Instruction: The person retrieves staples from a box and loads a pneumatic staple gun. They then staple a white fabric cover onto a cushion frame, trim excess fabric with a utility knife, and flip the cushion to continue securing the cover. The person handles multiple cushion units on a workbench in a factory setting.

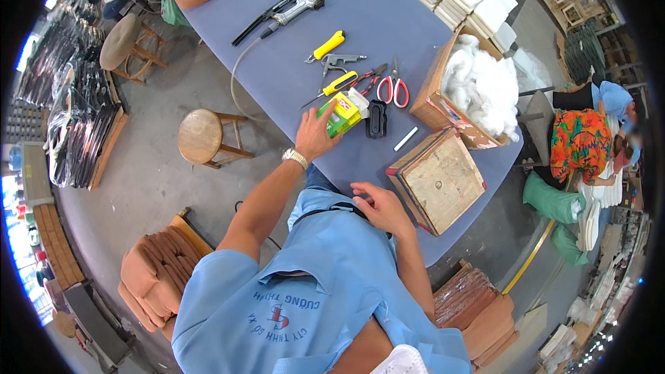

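Observation:
My left hand (316, 134), with a watch at its wrist, grips a small green and yellow cardboard box (343, 115) at the table's near edge. White flaps stand up at the box's far end. My right hand (382, 208) is held in front of my body, fingers loosely apart and nothing in them. Just right of the small box lies a black plastic case (376, 120). Beyond it are red-handled scissors (393, 88), pliers (374, 77), a yellow-handled screwdriver (339, 83), a grey air blow gun (339, 61) and a yellow cutter knife (327, 46).
On the blue-grey table (388, 21) lie a stapler-like air tool (291, 10) with a hose and a white stick (406, 139). A carton of white stuffing (478, 83) and a worn wooden box (438, 181) stand right. A stool (201, 137) is left; another person (580, 142) works far right.

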`<state>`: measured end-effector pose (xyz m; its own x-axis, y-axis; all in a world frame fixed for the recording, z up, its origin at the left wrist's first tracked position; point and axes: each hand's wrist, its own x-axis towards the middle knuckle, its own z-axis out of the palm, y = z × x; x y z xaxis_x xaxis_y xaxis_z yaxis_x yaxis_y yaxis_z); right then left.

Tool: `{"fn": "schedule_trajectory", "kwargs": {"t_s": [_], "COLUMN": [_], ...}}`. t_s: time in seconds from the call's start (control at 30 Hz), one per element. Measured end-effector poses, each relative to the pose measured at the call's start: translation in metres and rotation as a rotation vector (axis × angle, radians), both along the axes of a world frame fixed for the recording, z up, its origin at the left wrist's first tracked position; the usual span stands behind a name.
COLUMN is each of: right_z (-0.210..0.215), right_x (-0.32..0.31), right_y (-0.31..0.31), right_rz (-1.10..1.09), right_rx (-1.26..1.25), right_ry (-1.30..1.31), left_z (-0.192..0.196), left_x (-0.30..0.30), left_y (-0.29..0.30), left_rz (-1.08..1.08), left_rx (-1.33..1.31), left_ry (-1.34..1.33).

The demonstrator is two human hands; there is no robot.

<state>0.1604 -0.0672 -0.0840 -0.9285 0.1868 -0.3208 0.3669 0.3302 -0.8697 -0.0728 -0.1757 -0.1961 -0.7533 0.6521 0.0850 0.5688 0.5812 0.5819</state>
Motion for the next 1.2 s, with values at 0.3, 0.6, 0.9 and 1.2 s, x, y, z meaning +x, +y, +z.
{"fn": "schedule_trajectory", "kwargs": {"t_s": [0.3, 0.6, 0.9, 1.2], "right_z": [-0.063, -0.049, -0.076, -0.071], "right_x": [-0.052, -0.161, -0.273, -0.386], "right_y": [-0.046, -0.16, -0.38, -0.567], "right_rz": [-0.366, -0.171, 0.45, 0.426], "right_rx": [-0.693, -0.781, -0.958, -0.931], "right_ry": [-0.108, -0.044, -0.283, -0.24], "left_z": [0.05, 0.102, 0.076, 0.089], "left_x": [0.094, 0.048, 0.006, -0.086], "left_y": [-0.097, -0.236, -0.488, -0.629], "left_rz": [0.067, 0.198, 0.607, 0.827], "left_rx": [0.071, 0.339, 0.579, 0.623], "left_ry": [-0.24, -0.359, -0.637, -0.486]}}
